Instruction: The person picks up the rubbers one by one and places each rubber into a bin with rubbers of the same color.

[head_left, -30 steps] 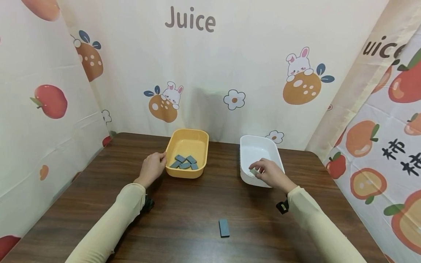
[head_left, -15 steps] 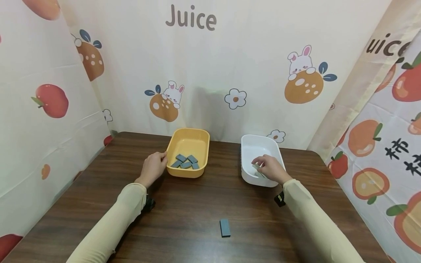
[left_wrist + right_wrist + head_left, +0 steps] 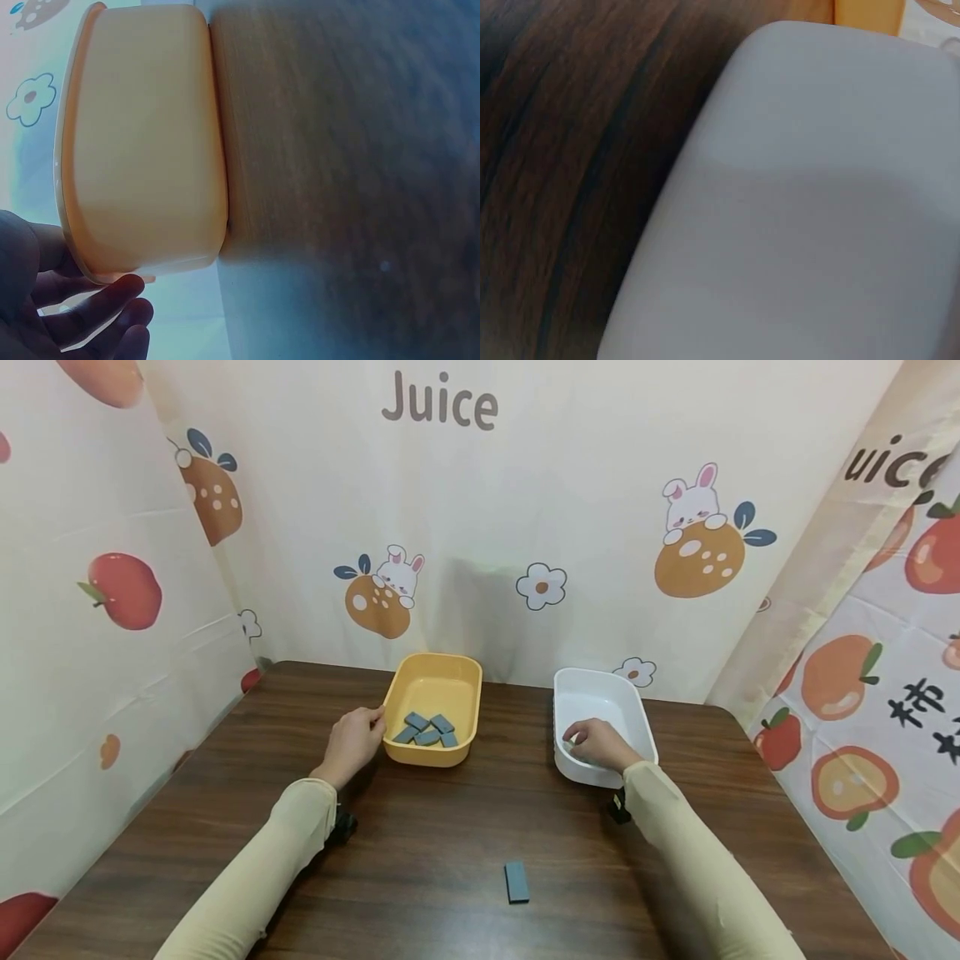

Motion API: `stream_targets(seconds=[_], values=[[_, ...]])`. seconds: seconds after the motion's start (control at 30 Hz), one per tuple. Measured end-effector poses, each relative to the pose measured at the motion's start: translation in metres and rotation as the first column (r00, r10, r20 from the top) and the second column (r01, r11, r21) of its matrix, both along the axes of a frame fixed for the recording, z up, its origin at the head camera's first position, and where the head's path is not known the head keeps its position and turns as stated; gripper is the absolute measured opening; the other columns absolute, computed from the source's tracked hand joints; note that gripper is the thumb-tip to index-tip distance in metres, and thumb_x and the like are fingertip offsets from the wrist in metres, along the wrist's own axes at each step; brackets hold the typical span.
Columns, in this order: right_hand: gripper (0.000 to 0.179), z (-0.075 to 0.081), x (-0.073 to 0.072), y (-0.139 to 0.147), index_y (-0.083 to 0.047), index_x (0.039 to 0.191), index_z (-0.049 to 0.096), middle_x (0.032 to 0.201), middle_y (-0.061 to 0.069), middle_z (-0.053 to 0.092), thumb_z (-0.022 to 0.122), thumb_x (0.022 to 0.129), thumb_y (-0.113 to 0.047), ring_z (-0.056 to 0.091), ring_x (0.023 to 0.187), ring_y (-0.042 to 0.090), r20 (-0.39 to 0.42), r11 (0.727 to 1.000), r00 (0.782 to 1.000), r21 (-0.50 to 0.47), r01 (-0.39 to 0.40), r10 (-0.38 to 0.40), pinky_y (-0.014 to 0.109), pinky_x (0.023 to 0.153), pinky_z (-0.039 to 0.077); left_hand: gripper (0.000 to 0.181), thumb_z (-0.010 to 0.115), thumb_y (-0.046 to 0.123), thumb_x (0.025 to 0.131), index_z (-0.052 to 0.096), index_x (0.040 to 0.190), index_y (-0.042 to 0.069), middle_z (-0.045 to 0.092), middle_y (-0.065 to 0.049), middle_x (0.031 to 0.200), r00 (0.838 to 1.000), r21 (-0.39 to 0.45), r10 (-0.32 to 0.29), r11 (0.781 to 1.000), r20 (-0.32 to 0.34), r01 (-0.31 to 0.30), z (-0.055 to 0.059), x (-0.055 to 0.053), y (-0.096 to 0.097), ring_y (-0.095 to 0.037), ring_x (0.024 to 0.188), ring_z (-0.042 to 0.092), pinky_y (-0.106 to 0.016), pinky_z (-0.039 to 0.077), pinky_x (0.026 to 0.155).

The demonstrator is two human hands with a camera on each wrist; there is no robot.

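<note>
At the left side of the yellow bin [image 3: 432, 755], my left hand [image 3: 351, 745] grips the rim; in the left wrist view its thumb and fingers [image 3: 97, 307] close around the bin's corner edge. Several blue-grey rectangular blocks [image 3: 428, 737] lie at the near end inside that bin. My right hand [image 3: 602, 745] reaches down into the white bin [image 3: 643, 720], fingers curled around a small pale block [image 3: 568, 746], mostly hidden by the fingers. The right wrist view shows only the white bin's outer wall [image 3: 802, 195] up close, without the hand.
A single blue-grey block [image 3: 517, 882] lies on the dark wooden table [image 3: 420, 852] between the forearms, near the front. A printed curtain [image 3: 480, 502] hangs right behind both bins, and more curtain encloses the left and right sides.
My right hand has shifted leftward and lower inside the white bin with the pale block. The left hand stays on the yellow bin's rim. The head view has drifted slightly.
</note>
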State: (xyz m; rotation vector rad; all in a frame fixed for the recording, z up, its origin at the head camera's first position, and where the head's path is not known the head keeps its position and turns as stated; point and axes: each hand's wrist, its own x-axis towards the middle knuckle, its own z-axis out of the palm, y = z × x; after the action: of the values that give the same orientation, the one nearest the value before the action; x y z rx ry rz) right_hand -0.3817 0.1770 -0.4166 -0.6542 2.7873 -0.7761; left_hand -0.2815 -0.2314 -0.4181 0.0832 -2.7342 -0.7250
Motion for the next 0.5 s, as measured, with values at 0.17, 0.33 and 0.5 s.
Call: stream_targets(seconds=[0.17,0.33,0.5], values=[[0.021,-0.003,-0.004,-0.002,-0.004,0.096,0.072,0.08,0.01,0.067,0.063,0.077,-0.006,0.056,0.068,0.016,0.007,1.0,1.0,0.009,-0.016,0.016,0.027,0.061,0.043,0.035,0.054,0.012,0.095,0.062,0.127,-0.002,0.068,-0.024,0.113,1.0,0.009,-0.009,1.0,-0.01,0.009,0.0,-0.001,-0.001,-0.022,0.063,0.05,-0.03,0.039,0.058],[0.021,-0.003,-0.008,-0.008,-0.003,0.095,0.072,0.079,0.01,0.068,0.063,0.076,-0.005,0.056,0.069,0.017,-0.005,0.999,1.0,0.034,-0.006,0.006,0.028,0.062,0.043,0.035,0.055,0.012,0.095,0.063,0.126,-0.002,0.069,-0.023,0.111,1.0,0.014,-0.009,1.0,-0.022,0.009,0.0,-0.001,-0.001,-0.022,0.062,0.049,-0.029,0.038,0.057],[0.019,-0.004,-0.009,-0.012,-0.004,0.094,0.072,0.083,0.011,0.069,0.064,0.077,-0.009,0.059,0.075,0.02,-0.022,0.997,0.999,0.077,0.025,-0.023,0.03,0.067,0.045,0.035,0.054,0.013,0.096,0.062,0.127,-0.001,0.069,-0.023,0.11,1.0,0.019,-0.009,1.0,-0.004,0.009,-0.001,-0.001,-0.002,-0.022,0.063,0.049,-0.029,0.039,0.057]])
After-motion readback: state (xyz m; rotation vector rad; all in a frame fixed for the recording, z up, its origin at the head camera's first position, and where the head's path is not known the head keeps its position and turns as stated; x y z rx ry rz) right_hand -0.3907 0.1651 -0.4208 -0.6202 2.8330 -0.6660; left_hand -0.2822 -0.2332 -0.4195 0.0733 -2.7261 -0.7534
